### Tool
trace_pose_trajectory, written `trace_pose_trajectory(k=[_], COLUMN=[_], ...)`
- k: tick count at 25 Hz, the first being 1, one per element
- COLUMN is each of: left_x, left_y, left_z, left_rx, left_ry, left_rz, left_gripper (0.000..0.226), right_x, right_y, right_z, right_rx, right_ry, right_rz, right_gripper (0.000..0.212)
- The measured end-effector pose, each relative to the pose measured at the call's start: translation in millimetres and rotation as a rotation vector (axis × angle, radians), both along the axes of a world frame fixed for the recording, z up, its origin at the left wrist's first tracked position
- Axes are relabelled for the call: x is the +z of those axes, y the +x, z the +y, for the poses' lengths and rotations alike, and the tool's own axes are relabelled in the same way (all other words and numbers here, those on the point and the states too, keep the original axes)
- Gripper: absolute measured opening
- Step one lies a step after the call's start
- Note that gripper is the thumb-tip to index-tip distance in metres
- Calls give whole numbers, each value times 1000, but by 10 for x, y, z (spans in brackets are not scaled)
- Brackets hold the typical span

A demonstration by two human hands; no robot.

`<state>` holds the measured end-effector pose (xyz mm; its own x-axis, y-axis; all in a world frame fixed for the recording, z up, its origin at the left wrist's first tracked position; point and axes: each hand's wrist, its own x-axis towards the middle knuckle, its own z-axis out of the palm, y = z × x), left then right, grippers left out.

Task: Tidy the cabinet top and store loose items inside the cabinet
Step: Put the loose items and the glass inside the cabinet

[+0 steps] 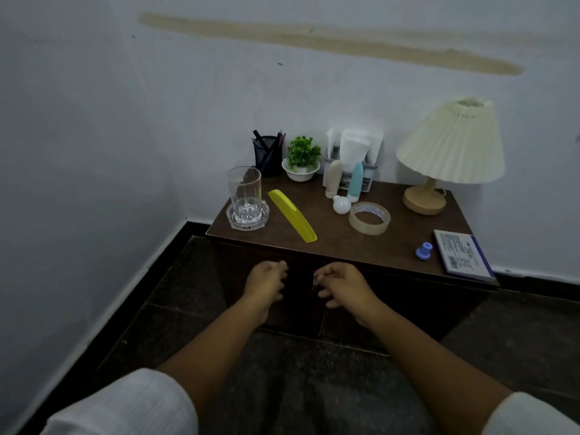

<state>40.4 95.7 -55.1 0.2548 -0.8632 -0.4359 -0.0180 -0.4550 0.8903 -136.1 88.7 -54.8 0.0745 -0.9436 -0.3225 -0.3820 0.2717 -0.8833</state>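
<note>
Pinching the upright door handle (314,280), the right hand (343,285) fingers sit at the cabinet (339,249) seam; left hand (266,282) fingers curl just left, hold unclear.

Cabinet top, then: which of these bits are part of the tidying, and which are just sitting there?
Likely the job: comb, tape, bulb, blue cap and box, all loose; cabinet; left hand and right hand at its front, right fingers pinching a handle.
Likely just there: lamp, plant, pen pot, glass on its coaster, tube rack, cream bottle, blue bottle.
</note>
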Motion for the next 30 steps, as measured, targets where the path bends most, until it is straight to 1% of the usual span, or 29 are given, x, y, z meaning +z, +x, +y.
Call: trace_pose_trajectory(k=[1, 2, 3, 4, 6, 8, 11, 13, 15, 17, 19, 21, 25, 30], left_x=[-48, -82, -117, -144, -180, -201, -194, -177, -180, -215, -266, -300, -282, -81], left_y=[-108, -202, -285, -352, -433, -458, -459, -423, -331, -195, -34, 138, 523, 1023], left_z=[37, 64, 75, 76, 75, 57, 77, 108, 146, 230, 352, 461, 684, 978], left_rx=[-131, -236, -297, -315, -311, -310, -324, -333, -335, -346, -348, -371, -452, -481], left_ry=[73, 114, 124, 113, 75, 62, 68, 72, 96, 128, 142, 141, 184, 265], left_rz=[-9, -30, -42, -27, 40, 104, 158, 151, 113, 64, 50, 39, -4, 16], left_gripper=[10, 12, 21, 30, 38, 40, 39, 35, 29, 19, 14, 15, 21, 29], right_x=[-46, -77, -94, -95, -68, -43, -38, -32, -9, 13, 38, 58, 63, 43], right_y=[-13, -23, -32, -50, -91, -135, -193, -210, -200, -167, -123, -101, 35, 438], right_z=[35, 69, 98, 116, 145, 165, 227, 257, 277, 290, 311, 319, 347, 430], right_rx=[-18, -31, -42, -58, -100, -125, -104, -113, -186, -194, -71, 65, 340, 599], right_ry=[43, 70, 90, 107, 120, 112, 114, 89, 29, 5, 56, 116, 214, 310], right_rz=[-11, -20, -33, -58, -120, -166, -170, -156, -132, -117, -103, -74, -54, -87], right_gripper=[10, 11, 13, 17, 26, 33, 40, 35, 22, 16, 20, 20, 20, 24])
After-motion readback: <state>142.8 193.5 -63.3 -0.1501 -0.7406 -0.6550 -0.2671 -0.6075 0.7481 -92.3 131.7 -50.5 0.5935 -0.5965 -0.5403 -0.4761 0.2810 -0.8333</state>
